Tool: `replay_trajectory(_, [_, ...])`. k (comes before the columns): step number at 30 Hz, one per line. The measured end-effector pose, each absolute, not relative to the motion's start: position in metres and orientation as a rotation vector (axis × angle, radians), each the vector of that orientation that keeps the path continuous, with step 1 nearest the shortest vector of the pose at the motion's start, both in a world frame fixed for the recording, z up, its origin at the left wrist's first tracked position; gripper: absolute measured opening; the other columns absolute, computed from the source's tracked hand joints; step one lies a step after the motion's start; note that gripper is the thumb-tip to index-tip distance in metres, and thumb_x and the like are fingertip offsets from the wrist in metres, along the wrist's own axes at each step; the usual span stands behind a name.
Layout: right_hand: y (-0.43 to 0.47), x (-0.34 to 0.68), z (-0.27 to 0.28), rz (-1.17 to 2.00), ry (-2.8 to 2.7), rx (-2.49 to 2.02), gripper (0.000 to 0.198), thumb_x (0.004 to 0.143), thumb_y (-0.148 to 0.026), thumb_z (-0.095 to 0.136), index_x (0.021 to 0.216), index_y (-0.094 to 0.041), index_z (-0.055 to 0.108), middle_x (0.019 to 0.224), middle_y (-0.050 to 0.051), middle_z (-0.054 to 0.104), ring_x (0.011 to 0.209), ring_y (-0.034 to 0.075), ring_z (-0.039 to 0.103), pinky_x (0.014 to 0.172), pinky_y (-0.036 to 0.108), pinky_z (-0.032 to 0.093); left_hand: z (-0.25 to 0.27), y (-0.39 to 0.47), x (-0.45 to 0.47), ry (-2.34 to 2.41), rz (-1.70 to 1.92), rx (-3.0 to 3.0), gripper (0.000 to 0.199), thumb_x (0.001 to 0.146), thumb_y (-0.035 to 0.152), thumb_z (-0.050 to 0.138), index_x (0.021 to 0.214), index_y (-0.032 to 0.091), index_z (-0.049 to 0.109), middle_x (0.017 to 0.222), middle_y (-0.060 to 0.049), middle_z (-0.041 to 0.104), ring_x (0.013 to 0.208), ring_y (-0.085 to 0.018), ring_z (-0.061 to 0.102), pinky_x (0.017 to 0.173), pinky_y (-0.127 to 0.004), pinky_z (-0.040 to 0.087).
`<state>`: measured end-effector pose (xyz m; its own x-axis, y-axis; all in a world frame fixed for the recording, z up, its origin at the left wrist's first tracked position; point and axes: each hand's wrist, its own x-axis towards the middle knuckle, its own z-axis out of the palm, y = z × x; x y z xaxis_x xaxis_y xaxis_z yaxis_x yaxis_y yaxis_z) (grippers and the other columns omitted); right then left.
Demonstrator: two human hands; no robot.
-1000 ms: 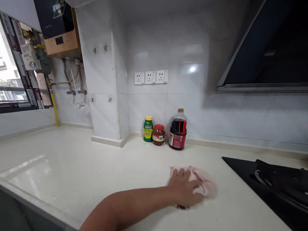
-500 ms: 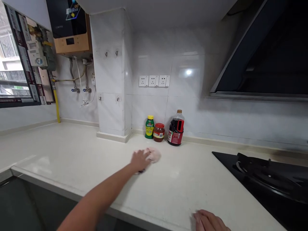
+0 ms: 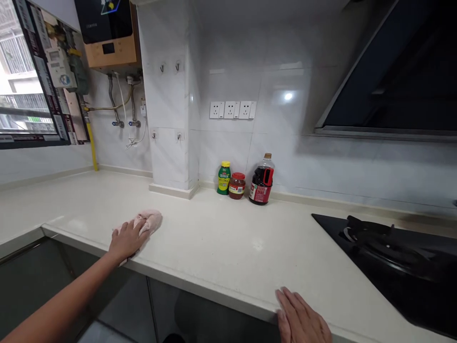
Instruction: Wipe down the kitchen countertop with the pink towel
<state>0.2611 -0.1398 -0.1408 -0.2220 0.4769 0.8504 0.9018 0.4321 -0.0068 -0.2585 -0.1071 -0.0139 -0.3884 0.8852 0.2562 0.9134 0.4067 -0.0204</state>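
A pale pink cloth [image 3: 153, 219] lies bunched on the white countertop [image 3: 214, 238], near its front edge at the left. My left hand [image 3: 129, 239] presses down on the cloth, fingers curled over it, and part of the cloth is hidden under the palm. At the lower right, my right hand [image 3: 303, 317] rests flat on the front edge of the counter, fingers stretched out and holding nothing.
Against the back wall stand a green bottle with a yellow cap [image 3: 223, 178], a red-lidded jar [image 3: 236, 186] and a large dark sauce bottle [image 3: 262, 181]. A black gas stove [image 3: 385, 252] is at the right under a range hood [image 3: 392, 95]. A wall pillar [image 3: 167, 143] juts out.
My left hand has slid the cloth leftward and toward the counter's front edge. My right hand shows more fully, its fingers now stretched out. The view has shifted slightly.
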Motion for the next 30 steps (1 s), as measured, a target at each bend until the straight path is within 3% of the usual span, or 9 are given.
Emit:
replay_trajectory(10, [-0.132,0.249,-0.146,-0.658,-1.679,-1.104,0.028,0.101,-0.033,0.046,0.12,-0.024,0.065,0.12,0.005,0.066,0.109,0.029,0.061,0.093,0.043,0.039,-0.028,-0.099,-0.139,-2.294,-0.134,-1.663,0.06,0.094,0.053,0.036,0.146,0.026,0.047,0.151,-0.018,0.044,0.135,-0.039,0.04,0.104,-0.06,0.029])
replay_trajectory(21, [-0.129,0.263,-0.149,-0.73,-1.817,-1.03,0.03,0.104,-0.029,0.043,0.128,-0.021,0.059,0.127,0.006,0.062,0.114,0.027,0.058,0.094,0.041,0.036,-0.034,-0.075,0.056,-1.966,-0.362,-2.291,0.07,0.092,0.063,0.038,0.153,0.028,0.038,0.159,-0.019,0.033,0.145,-0.045,0.027,0.113,-0.065,0.016])
replay_trajectory(30, [-0.128,0.269,-0.148,-0.748,-1.874,-1.023,0.032,0.104,-0.029,0.04,0.131,-0.02,0.054,0.127,0.007,0.061,0.113,0.027,0.057,0.096,0.043,0.035,-0.041,-0.112,0.075,-1.669,-0.563,-2.637,0.07,0.094,0.07,0.033,0.153,0.032,0.035,0.16,-0.014,0.031,0.147,-0.042,0.025,0.116,-0.065,0.013])
